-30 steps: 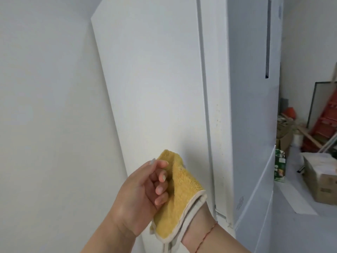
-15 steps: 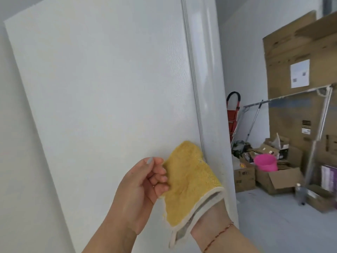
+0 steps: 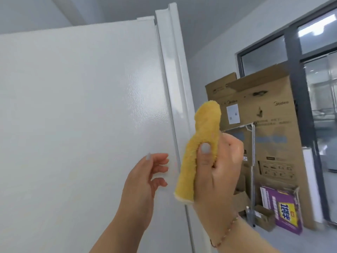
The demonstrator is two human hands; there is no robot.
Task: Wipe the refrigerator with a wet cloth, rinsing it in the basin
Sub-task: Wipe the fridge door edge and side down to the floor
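Note:
The white refrigerator (image 3: 87,110) fills the left and middle of the head view; I see its broad side panel and its front corner edge. My right hand (image 3: 217,172) grips a folded yellow cloth (image 3: 202,143), thumb pressed across it, holding it upright just off the refrigerator's corner. My left hand (image 3: 145,178) hovers empty in front of the side panel with fingers loosely curled, a short gap from the cloth. No basin shows in this view.
Tall brown cardboard boxes (image 3: 264,110) lean against the wall to the right, with a metal pole (image 3: 252,170) in front and a purple box (image 3: 280,209) on the floor. A dark-framed window (image 3: 310,70) stands at far right.
The view has swung up and right toward the refrigerator's top corner. My left hand let go of the cloth; my right hand came out of it and now grips it folded, raised higher.

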